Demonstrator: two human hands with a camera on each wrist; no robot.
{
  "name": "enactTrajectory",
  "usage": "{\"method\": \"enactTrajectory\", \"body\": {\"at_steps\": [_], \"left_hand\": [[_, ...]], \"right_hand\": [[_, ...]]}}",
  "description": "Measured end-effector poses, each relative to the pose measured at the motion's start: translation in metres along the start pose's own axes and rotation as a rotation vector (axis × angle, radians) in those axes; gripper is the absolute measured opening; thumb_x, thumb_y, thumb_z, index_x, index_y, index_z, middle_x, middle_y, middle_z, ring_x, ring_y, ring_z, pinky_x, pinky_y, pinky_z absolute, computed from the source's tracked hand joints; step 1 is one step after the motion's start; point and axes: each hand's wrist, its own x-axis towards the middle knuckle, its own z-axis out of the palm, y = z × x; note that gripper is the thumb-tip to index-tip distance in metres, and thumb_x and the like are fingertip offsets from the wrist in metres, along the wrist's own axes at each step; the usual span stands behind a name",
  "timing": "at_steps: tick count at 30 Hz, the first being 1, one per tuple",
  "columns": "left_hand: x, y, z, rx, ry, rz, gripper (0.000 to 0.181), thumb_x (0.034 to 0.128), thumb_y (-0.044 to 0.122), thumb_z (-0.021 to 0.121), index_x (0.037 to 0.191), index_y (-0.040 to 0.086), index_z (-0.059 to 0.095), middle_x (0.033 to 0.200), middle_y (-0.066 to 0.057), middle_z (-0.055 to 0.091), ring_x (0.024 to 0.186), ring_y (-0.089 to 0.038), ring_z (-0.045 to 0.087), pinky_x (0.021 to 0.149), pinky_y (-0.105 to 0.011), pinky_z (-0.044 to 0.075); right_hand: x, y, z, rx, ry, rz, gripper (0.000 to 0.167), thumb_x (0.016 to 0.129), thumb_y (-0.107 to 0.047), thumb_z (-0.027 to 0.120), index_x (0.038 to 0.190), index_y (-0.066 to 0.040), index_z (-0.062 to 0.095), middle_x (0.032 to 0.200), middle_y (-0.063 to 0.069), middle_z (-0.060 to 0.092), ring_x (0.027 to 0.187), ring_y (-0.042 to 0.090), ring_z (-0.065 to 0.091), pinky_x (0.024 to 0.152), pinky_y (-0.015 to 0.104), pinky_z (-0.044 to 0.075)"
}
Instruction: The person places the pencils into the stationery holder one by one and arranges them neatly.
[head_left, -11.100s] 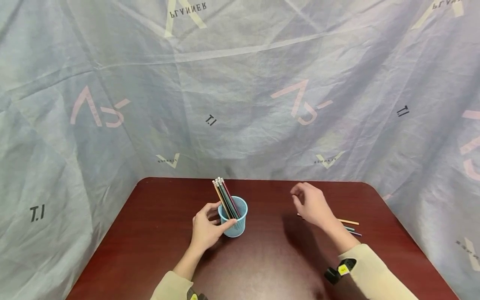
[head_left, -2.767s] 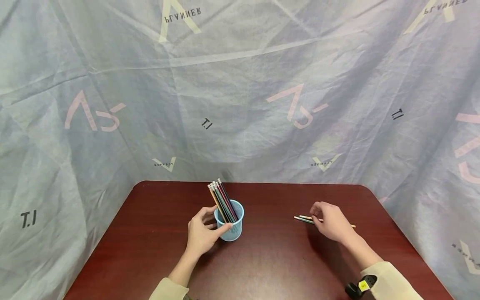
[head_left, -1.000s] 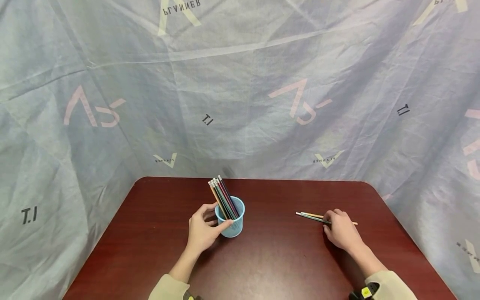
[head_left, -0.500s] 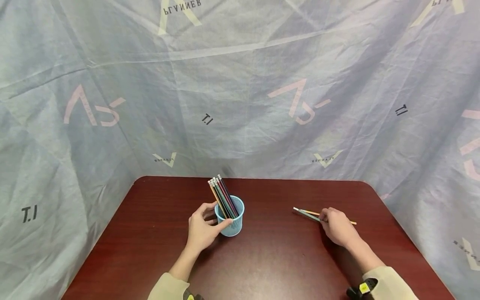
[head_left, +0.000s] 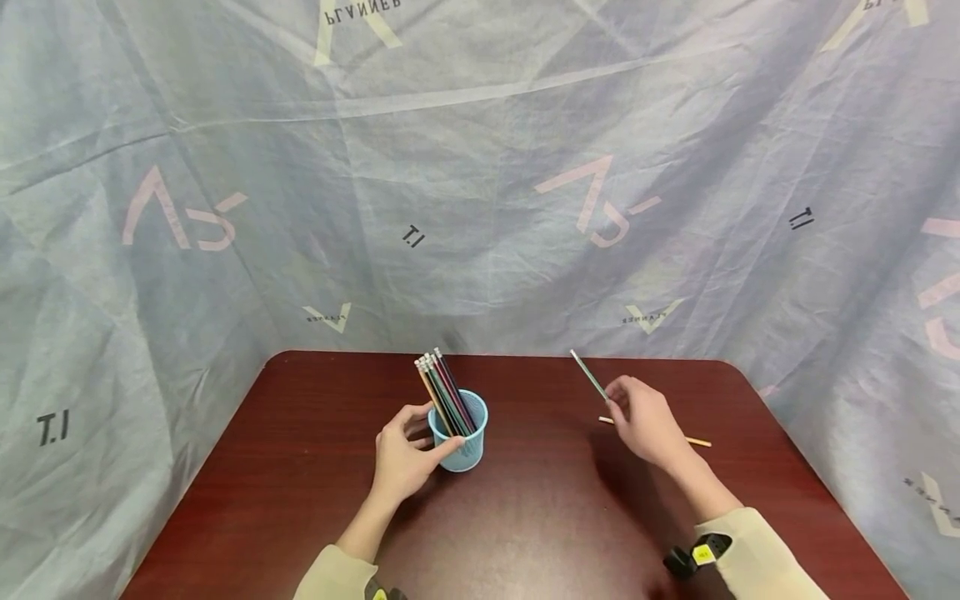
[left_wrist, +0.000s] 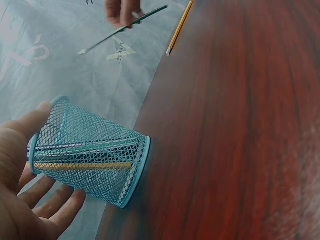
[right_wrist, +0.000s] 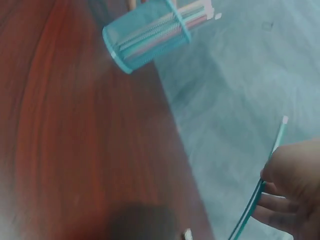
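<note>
My left hand (head_left: 405, 458) grips a light blue mesh pencil cup (head_left: 467, 454), thumb at the near side of the rim and fingers behind. The cup stands upright on the table. Several pencils (head_left: 444, 392) lean left inside it, their white eraser ends up. My right hand (head_left: 643, 421) pinches a green pencil (head_left: 588, 373) above the table, right of the cup; its eraser end points up and left. The right wrist view shows this pencil (right_wrist: 280, 134) between thumb and fingers. Under the right hand a yellow pencil (head_left: 699, 442) lies on the table, partly hidden by that hand.
The dark red wooden table (head_left: 525, 517) has rounded far corners. A grey printed cloth (head_left: 480, 208) hangs behind it and along both sides. A wrist camera on a strap (head_left: 697, 554) sits on the right forearm.
The green pencil, flat beside the yellow one a second ago, is now lifted and moved left by my right hand. Earlier a purple pencil also lay there. The left hand stays on the cup.
</note>
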Motion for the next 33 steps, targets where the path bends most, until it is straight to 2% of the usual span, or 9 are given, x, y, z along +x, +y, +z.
{"method": "enactTrajectory", "body": {"at_steps": [6,15,26,33], "left_hand": [[0.000,0.001,-0.001,0.002,0.000,0.004,0.065,0.0704,0.019,0.102,0.127,0.009,0.072,0.121,-0.015,0.078,0.109,-0.033,0.078,0.087,-0.046,0.068],[0.000,0.001,0.000,0.005,-0.005,0.001,0.065,0.0704,0.020,0.102,0.128,0.010,0.073,0.121,-0.014,0.079,0.109,-0.032,0.078,0.088,-0.045,0.068],[0.000,0.001,0.000,0.010,-0.011,-0.002,0.065,0.0711,0.020,0.102,0.128,0.009,0.072,0.120,-0.014,0.078,0.108,-0.032,0.078,0.088,-0.045,0.068],[0.001,0.001,-0.001,0.001,-0.007,0.015,0.066,0.0713,0.018,0.102,0.129,0.007,0.072,0.121,-0.016,0.078,0.108,-0.034,0.079,0.087,-0.046,0.068]], "right_hand": [[0.020,-0.027,-0.001,0.096,0.025,0.031,0.012,0.096,0.001,0.071,0.104,-0.006,0.067,0.089,0.004,0.072,0.077,0.014,0.068,0.069,0.030,0.058],[0.043,-0.064,-0.002,0.195,0.044,0.030,0.009,0.100,-0.005,0.071,0.107,-0.006,0.065,0.091,0.005,0.072,0.080,0.017,0.071,0.073,0.035,0.062],[0.063,-0.109,0.011,0.334,0.048,-0.017,0.013,0.101,-0.006,0.070,0.110,-0.006,0.061,0.097,0.007,0.070,0.089,0.019,0.072,0.077,0.035,0.063],[0.074,-0.134,0.015,0.408,0.080,-0.074,0.013,0.098,-0.004,0.071,0.105,-0.007,0.060,0.093,0.004,0.071,0.085,0.015,0.071,0.077,0.032,0.061]]}}
